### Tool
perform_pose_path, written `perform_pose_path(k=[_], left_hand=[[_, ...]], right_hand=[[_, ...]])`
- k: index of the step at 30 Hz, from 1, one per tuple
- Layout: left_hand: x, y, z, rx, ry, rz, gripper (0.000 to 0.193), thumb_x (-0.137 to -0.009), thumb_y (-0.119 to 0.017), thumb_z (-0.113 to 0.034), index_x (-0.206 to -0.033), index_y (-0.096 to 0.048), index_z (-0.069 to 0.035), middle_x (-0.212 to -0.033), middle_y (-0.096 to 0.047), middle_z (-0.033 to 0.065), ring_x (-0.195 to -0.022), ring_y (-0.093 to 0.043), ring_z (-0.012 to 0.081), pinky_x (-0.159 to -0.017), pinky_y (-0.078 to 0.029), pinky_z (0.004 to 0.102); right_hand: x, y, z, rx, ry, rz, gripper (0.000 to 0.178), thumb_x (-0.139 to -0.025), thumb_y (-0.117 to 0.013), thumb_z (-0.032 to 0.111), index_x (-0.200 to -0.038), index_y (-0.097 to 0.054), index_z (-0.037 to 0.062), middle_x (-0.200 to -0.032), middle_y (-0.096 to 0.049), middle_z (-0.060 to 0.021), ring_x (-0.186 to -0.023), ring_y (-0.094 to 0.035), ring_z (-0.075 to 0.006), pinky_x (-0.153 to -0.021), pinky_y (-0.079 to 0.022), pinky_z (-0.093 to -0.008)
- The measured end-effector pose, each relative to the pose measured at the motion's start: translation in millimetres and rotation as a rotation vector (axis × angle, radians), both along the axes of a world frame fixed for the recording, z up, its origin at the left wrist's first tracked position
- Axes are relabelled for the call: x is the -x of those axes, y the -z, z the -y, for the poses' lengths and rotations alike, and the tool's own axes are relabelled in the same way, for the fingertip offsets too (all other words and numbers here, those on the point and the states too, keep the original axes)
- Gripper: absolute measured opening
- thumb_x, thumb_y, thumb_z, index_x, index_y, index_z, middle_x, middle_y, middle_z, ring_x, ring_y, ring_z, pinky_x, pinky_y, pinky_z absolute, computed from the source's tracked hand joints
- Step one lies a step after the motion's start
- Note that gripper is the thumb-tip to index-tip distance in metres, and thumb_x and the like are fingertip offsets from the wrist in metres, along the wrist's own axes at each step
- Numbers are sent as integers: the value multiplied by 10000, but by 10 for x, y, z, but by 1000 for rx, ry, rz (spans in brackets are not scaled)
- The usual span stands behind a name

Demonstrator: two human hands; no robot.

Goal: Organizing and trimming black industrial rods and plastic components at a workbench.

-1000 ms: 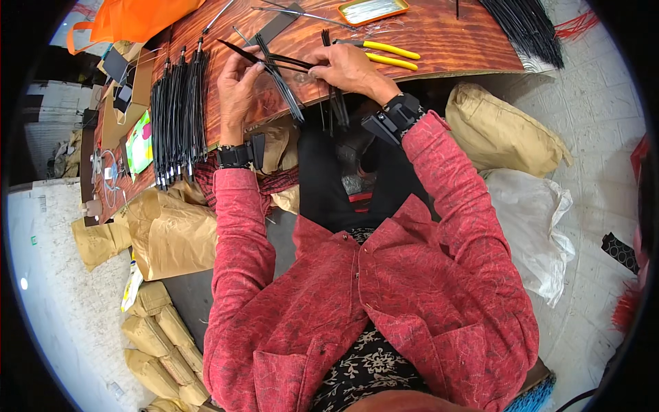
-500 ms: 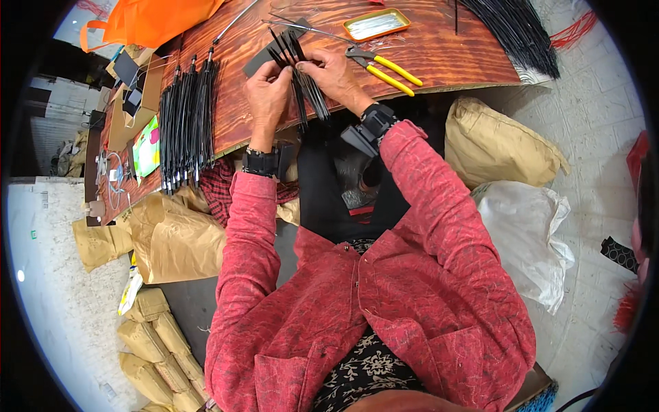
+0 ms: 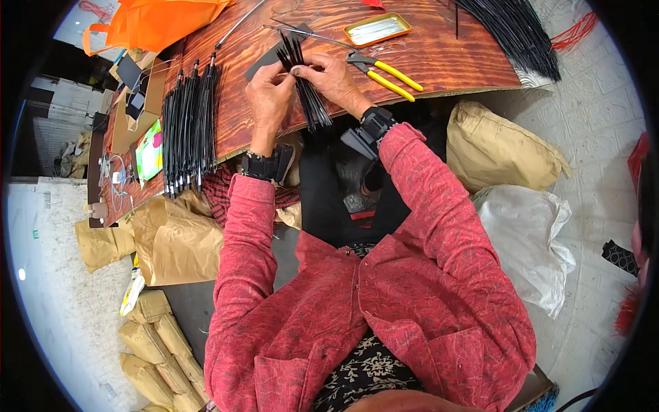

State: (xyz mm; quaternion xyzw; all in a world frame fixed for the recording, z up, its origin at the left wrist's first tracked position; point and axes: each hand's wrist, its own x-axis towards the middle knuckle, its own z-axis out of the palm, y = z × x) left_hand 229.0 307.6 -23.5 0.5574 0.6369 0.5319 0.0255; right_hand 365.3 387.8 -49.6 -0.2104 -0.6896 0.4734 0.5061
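Wood-grained and reddish, the surface [image 3: 467, 62] carries yellow-handled pliers [image 3: 386, 75], a small tray [image 3: 382, 39] of thin pale pieces and, off to the left, a thick row of black strands [image 3: 192, 123]. Near its front edge, between the two hands, a bundle of slim black strips [image 3: 312, 104] leans slightly, its upper ends fanned apart and its lower ends reaching toward the person's lap. It looks light and springy, probably smooth enough for single strips to slide out, so a gentle pinch around the middle should suit it best. Both the left hand [image 3: 269, 96] and the right hand [image 3: 334, 79] pinch it there with thumb and fingers; they cover that spot, so whether anything binds it is unclear. Both forearms reach forward, wrists turned inward, fingertips nearly meeting.
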Motion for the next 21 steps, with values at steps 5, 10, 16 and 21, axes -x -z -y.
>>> perform_pose_path(k=[5, 10, 16, 21], left_hand=[[3, 14, -10, 32, 90, 165, 245, -846, -770, -111, -1083, -747, -55, -892, -695, 52, -787, -661, 101, -709, -530, 246], [8, -95, 45, 77, 260, 488, 206, -903, -708, -47, -1099, -711, 14, -1034, -691, 35, -869, -656, 102, -769, -546, 246], [76, -67, 64, 60, 316, 415, 188, -874, -747, -68, -1021, -710, 42, -942, -658, 27, -812, -636, 90, -710, -533, 224], [56, -85, 51, 77, 255, 425, 189, -871, -755, -82, -1007, -710, 41, -934, -649, 25, -800, -628, 84, -700, -515, 222]], right_hand=[[-52, -8, -34, 39, 4, 84, 300, -877, -709, 299, -991, -725, 22, -869, -695, -116, -799, -675, -211, -685, -508, -331], [-143, -56, -21, -173, 89, 292, 265, -882, -694, 288, -976, -734, 44, -840, -691, -115, -768, -665, -246, -681, -506, -354], [-134, 12, -7, -295, 123, 300, 293, -864, -680, 364, -938, -743, 88, -829, -675, -116, -804, -653, -323, -699, -503, -429], [-72, 40, -23, -265, 110, 277, 292, -865, -678, 363, -932, -743, 86, -841, -680, -114, -818, -659, -321, -705, -506, -423]])
